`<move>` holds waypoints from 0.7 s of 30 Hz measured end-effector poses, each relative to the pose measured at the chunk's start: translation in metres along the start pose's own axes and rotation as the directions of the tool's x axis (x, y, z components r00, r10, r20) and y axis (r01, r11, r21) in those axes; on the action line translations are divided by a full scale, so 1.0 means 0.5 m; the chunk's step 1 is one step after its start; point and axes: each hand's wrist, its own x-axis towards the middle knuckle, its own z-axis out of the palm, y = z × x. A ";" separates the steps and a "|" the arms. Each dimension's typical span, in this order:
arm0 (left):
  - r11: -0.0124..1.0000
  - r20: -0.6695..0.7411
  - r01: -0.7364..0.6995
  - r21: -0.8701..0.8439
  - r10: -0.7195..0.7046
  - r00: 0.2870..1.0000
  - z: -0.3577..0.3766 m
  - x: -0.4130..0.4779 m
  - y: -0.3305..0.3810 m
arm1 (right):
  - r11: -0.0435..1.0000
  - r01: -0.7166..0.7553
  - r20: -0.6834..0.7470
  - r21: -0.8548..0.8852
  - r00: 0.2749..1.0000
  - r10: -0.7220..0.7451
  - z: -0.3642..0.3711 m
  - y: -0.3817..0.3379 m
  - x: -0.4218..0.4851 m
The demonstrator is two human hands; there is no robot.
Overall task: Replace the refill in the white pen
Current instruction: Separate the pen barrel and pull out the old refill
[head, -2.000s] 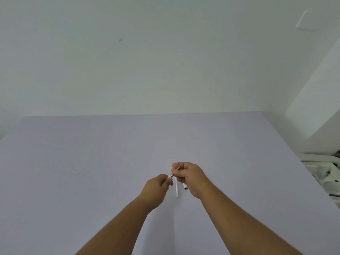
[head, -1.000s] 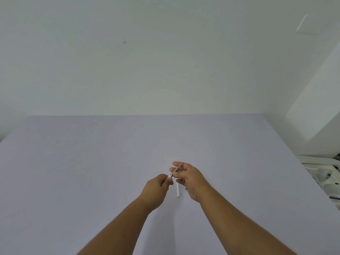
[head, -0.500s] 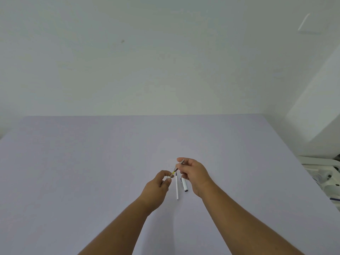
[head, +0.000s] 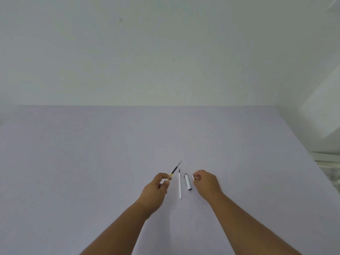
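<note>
White pen is in pieces. Its barrel section (head: 188, 181), white with silver ends and a clip, lies flat on the table (head: 92, 153) between the two hands, long axis running near-to-far, dark open end toward the person. It is touching nothing.

Just left of it, parallel and apart, lies a thin white refill (head: 180, 184), dark tip pointing away from the person. No fingers on it.

Left hand (head: 156, 192) pinches a second refill (head: 173, 170) between thumb and fingertips at its lower end. This one has a black stretch, a yellow band near the fingers and a metal tip; it is raised off the table and slanted up and to the right, tip over the far ends of the two lying pieces.

Right hand (head: 206, 184) is curled, fingertips closed on a small silver piece (head: 193, 177), probably the pen's tip section; too small to be sure. It sits just right of the barrel section, closer to it than the left hand is.

Which refill is old and which new cannot be read from here. Judgement: the pen is open and a refill is out, so the swap is roughly midway. The held refill's axis is crossed well off the barrel's, so it would have to swing into line with the barrel before sliding in.

No containers on the table. At the far right edge, off the table, something pale and indistinct (head: 329, 162); contents not readable.
</note>
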 end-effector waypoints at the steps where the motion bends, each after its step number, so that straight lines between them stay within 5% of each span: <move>1: 1.000 0.001 0.004 0.003 -0.004 1.000 0.002 0.002 -0.003 | 1.000 0.001 -0.012 -0.006 1.000 -0.001 0.004 0.004 0.001; 21: 0.999 0.047 0.016 0.029 -0.018 0.999 0.024 0.019 -0.010 | 0.991 0.050 -0.067 0.126 0.997 -0.042 0.005 0.011 -0.004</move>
